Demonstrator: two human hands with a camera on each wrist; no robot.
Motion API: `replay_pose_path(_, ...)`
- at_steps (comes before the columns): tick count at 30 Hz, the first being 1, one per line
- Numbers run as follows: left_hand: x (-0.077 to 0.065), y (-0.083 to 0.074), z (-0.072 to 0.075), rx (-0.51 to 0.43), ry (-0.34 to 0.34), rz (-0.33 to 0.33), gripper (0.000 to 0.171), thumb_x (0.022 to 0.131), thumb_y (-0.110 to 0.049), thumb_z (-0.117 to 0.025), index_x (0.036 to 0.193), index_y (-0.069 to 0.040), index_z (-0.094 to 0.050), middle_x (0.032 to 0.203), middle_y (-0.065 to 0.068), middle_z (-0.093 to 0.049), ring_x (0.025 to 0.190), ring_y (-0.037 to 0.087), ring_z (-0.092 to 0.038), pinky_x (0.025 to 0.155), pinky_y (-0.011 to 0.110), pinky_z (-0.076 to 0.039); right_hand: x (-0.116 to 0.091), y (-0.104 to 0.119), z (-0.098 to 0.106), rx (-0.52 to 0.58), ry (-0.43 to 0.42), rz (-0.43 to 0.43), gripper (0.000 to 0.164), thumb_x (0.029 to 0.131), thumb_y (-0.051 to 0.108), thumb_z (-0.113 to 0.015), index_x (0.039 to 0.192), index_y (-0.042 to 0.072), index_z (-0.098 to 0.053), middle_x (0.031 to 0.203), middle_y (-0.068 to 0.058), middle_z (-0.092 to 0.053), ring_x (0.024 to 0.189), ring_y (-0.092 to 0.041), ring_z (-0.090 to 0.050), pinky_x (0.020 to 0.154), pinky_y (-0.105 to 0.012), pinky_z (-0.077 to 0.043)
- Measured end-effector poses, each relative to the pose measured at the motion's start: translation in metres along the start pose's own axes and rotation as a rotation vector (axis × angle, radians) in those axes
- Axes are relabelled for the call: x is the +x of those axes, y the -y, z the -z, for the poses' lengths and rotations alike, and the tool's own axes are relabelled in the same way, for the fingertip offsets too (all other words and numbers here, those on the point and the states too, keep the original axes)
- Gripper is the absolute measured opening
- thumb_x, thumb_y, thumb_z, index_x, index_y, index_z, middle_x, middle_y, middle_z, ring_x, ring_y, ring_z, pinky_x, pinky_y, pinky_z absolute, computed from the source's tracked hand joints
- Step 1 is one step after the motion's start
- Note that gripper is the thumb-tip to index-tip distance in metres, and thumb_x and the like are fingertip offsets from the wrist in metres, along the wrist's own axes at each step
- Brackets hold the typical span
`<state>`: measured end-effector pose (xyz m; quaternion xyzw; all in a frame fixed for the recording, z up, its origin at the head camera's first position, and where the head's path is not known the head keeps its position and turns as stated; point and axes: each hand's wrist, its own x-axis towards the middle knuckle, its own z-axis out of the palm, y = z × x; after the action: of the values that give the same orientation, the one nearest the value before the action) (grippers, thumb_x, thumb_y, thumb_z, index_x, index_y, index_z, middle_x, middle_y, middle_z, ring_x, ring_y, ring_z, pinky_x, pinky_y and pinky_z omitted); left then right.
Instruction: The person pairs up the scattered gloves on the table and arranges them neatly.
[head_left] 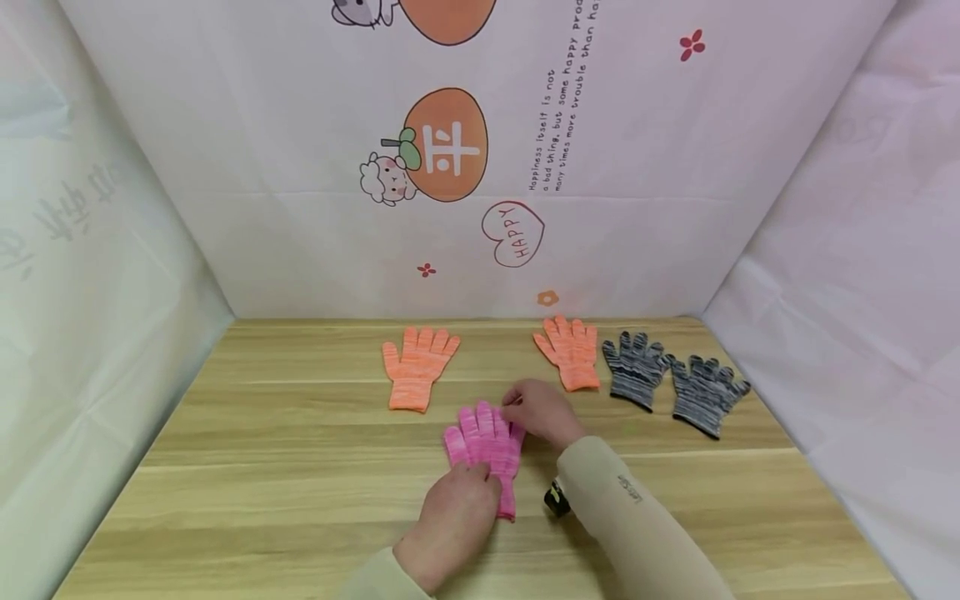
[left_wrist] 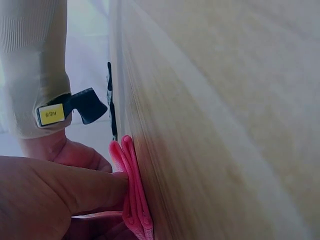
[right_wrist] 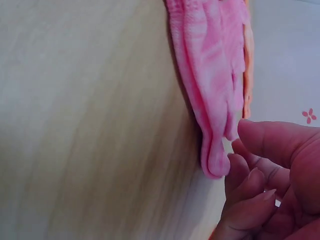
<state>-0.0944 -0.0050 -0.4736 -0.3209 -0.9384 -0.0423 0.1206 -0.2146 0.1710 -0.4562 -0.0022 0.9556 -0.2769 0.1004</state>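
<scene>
A pink knit glove (head_left: pixel 489 450) lies with its fingers pointing away from me. In the left wrist view its cuff (left_wrist: pixel 134 190) shows stacked pink layers, close against the tabletop. My left hand (head_left: pixel 456 508) rests over the lower left of the glove, and its fingertips press on the fabric. At the upper right, my right hand (head_left: pixel 543 410) is by the glove's fingers. The right wrist view shows a gap between my thumb (right_wrist: pixel 270 142) and forefinger, with the fingertips right beside the end of a pink glove finger (right_wrist: pixel 217 162).
Two orange gloves lie farther back, one left (head_left: pixel 420 369) and one right (head_left: pixel 572 353). Two grey-black gloves, one nearer the middle (head_left: pixel 636 371) and one outer (head_left: pixel 708 396), lie at the right of the wooden table (head_left: pixel 262 467). White printed sheets (head_left: pixel 300 208) wall the back and sides.
</scene>
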Motion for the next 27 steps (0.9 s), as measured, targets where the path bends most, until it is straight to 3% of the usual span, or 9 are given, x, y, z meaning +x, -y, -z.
replay_pose_path(11, -0.0007, -0.0008, -0.0010, 0.011, -0.014, 0.006, 0.007, 0.083, -0.009, -0.073, 0.082, -0.014, -0.068, 0.080, -0.002, -0.062, 0.069, 0.017, -0.058, 0.057, 0.030, -0.049, 0.0024, 0.0046, -0.0042, -0.006, 0.007, 0.011, 0.005, 0.096, 0.018, -0.073, 0.099, 0.014, -0.071, 0.099, -0.002, -0.070, 0.078, -0.016, -0.060, 0.069, -0.032, -0.051)
replay_pose_path(22, -0.0007, -0.0008, -0.0044, 0.029, -0.034, -0.009, 0.008, 0.083, -0.010, -0.072, 0.079, -0.015, -0.066, 0.079, -0.003, -0.061, 0.070, 0.017, -0.059, 0.057, 0.030, -0.049, 0.0063, 0.0082, -0.0060, -0.106, 0.014, 0.043, 0.012, 0.097, 0.021, -0.072, 0.105, 0.012, -0.075, 0.104, -0.004, -0.074, 0.085, -0.017, -0.064, 0.084, -0.040, -0.056)
replay_pose_path(24, -0.0008, -0.0008, -0.0038, 0.037, -0.034, -0.006, 0.008, 0.084, -0.011, -0.072, 0.079, -0.015, -0.066, 0.079, -0.002, -0.061, 0.071, 0.017, -0.059, 0.058, 0.030, -0.050, 0.0077, 0.0084, -0.0068, -0.125, 0.023, 0.044, 0.011, 0.097, 0.021, -0.070, 0.102, 0.013, -0.076, 0.099, 0.000, -0.073, 0.080, -0.014, -0.062, 0.079, -0.036, -0.055)
replay_pose_path(27, -0.0012, -0.0007, -0.0035, 0.043, -0.025, -0.002, 0.009, 0.084, -0.011, -0.072, 0.078, -0.015, -0.066, 0.080, -0.002, -0.062, 0.072, 0.016, -0.059, 0.059, 0.030, -0.049, 0.0094, 0.0085, -0.0067, -0.140, 0.058, 0.026, 0.015, 0.095, 0.019, -0.066, 0.085, 0.011, -0.075, 0.076, 0.003, -0.066, 0.063, -0.012, -0.053, 0.061, -0.030, -0.046)
